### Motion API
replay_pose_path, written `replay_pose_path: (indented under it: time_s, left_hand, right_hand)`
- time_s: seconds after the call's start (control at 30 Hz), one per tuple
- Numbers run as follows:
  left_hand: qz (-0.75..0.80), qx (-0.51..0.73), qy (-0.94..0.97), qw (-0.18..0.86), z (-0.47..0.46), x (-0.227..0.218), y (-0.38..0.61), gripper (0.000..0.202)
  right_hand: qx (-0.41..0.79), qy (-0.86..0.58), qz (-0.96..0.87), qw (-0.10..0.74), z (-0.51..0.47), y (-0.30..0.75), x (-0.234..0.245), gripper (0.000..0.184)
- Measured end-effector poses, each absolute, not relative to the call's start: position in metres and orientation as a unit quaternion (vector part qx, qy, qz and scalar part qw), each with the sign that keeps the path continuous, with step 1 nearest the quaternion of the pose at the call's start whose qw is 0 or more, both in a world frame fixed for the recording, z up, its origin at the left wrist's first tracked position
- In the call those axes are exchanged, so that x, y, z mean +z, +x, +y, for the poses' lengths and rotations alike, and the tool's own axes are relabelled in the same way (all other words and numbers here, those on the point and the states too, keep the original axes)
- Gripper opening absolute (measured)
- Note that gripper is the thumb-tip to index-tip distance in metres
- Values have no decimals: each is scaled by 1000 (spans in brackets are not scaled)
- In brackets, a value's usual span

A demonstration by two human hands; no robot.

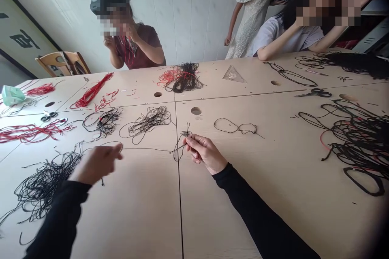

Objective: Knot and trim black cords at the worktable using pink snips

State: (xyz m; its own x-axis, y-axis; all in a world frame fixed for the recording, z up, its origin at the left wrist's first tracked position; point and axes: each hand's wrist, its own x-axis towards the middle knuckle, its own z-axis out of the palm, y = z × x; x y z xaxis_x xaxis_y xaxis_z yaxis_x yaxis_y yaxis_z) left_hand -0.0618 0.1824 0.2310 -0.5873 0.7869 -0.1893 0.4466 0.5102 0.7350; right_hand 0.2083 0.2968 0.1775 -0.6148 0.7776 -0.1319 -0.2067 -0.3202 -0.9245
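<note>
A thin black cord point(146, 149) runs nearly straight between my two hands above the table. My left hand point(99, 164), slightly blurred, has its fingers pinched at the cord's left end. In my right hand point(205, 151), thumb and fingers close on a looped, knotted part of the black cord point(177, 153). A small grey pointed blade point(184, 133) sticks out past the right thumb; its handle is hidden in the fingers. Below and beside my left forearm lies a tangled heap of black cord point(48, 184). Right of my right hand rests a knotted black cord loop point(235, 126).
Black cord bundles point(150, 121), red cords point(92, 91) and a large black pile point(361, 137) lie about. Scissors point(314, 93), smaller scissors point(49, 116) and a clear set square point(233, 74) are farther back. Round holes point(196, 111) pierce the table. Two people sit opposite; another stands.
</note>
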Motion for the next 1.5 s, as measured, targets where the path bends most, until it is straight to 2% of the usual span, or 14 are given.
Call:
replay_pose_path:
  time_s: [0.1,0.2,0.47,0.57,1.13,1.5]
  left_hand:
    - [701,365,511,338,204,219,1,45]
    - [637,402,564,340,231,206,43,39]
    - [526,460,490,522,250,184,60,39]
    - [513,470,449,560,247,181,64,39]
    - [493,499,408,584,248,171,68,38]
    - [460,547,411,566,250,163,69,37]
  right_hand:
    - [758,-295,-486,319,295,208,177,33]
    - [753,-294,-490,326,295,208,176,31]
    - [741,-294,-492,350,302,210,172,30]
    - [732,-301,-503,348,302,208,169,30]
    - [666,-343,-560,352,297,206,167,38]
    - [604,-334,-606,394,295,204,165,31]
